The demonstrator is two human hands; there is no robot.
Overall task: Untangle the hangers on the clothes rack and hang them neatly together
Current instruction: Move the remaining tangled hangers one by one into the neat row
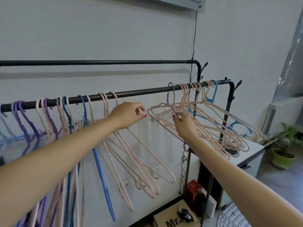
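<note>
A black front rail (139, 92) carries many hangers. At its right end a bunch of pink hangers (213, 126) and a light blue hanger (214, 95) are tilted outward and tangled together. A purple hanger (170, 90) hooks on just left of that bunch. My right hand (184, 122) pinches the purple hanger's upper wire between thumb and fingers. My left hand (129, 114) hovers by the purple hanger's left tip, fingers loosely curled and holding nothing. More pink hangers (139, 161), a blue hanger (100, 169) and other purple hangers (27, 125) hang to the left.
A second black rail (98, 62) runs behind and higher. A white cabinet (252, 154) stands under the tilted hangers. A potted plant (283, 156) sits at far right. Below lie a cardboard box (173, 220) and a red box (193, 189). A black cable (194, 38) runs down the wall.
</note>
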